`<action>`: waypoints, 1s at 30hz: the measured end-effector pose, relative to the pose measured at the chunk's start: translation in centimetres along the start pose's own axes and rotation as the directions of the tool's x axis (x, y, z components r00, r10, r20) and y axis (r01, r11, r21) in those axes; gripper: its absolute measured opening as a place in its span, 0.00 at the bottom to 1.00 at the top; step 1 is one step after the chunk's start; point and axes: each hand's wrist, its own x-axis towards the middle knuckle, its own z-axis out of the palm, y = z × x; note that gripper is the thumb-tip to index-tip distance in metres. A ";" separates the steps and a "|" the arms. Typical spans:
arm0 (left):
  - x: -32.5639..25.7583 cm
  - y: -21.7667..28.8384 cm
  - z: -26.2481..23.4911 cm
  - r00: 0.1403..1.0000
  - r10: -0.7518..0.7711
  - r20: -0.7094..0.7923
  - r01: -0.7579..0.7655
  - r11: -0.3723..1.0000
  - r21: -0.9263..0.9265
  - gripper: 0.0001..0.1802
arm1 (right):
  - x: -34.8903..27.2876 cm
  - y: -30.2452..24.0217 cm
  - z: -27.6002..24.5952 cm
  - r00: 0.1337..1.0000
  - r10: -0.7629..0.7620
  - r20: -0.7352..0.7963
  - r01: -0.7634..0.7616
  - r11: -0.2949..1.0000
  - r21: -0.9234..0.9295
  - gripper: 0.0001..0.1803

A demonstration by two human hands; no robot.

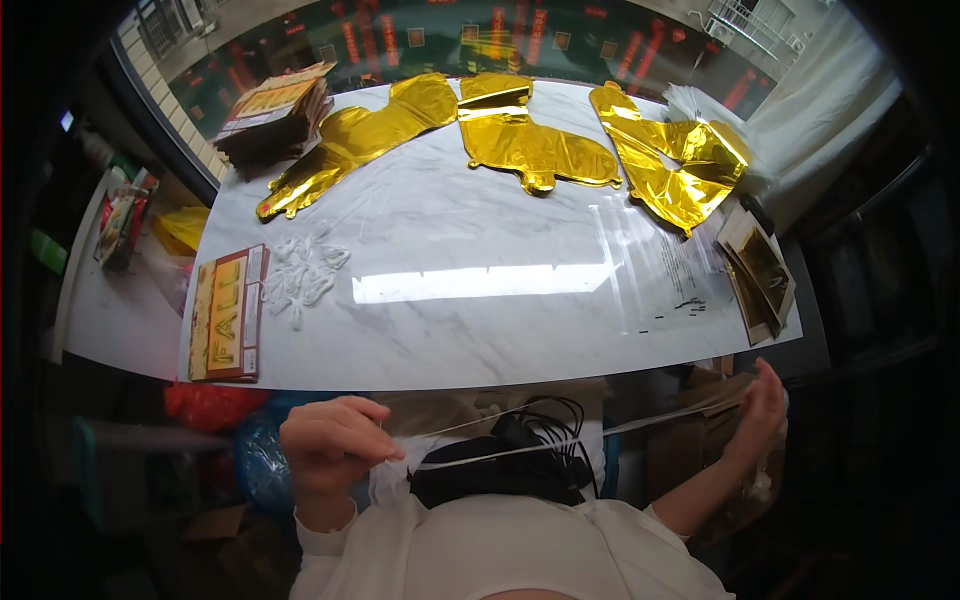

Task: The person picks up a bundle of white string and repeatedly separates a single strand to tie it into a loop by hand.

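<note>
In front of my body, below the table's near edge, a thin white string (540,446) is stretched in two strands between my hands. My left hand (340,440) pinches its left end, with a loose white bunch hanging beneath the fingers. Farther right, my right hand (760,415) is closed on the other end. On the table lie several coiled white strings (305,268) beside flat printed packages (225,315). Across the back are three flat gold foil balloons, one at left (370,135), one in the middle (540,155) and one at right (685,175).
Printed packages are stacked (270,120) at the table's back left corner. Clear plastic bags (650,260) lie at the right, beside folded gold foil pieces (760,270). Under the near edge are a black bag (490,470) with dark cables (555,435) and a red plastic bag (215,402).
</note>
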 end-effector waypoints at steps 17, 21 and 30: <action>-1.9 1.2 1.9 0.760 0.424 -0.492 0.003 0.755 0.656 0.06 | -11.8 -2.7 15.6 0.054 0.027 0.998 0.002 1.000 -0.027 0.05; -3.4 2.4 -1.8 0.907 0.050 -0.418 0.313 0.586 0.748 0.13 | -9.5 -2.8 13.5 0.492 -0.029 0.870 0.241 0.965 -0.105 0.07; 2.7 -0.5 8.9 0.937 -0.229 0.264 0.263 0.959 -0.102 0.62 | -13.9 -6.1 18.1 -0.062 -0.322 0.945 0.505 0.806 0.308 0.09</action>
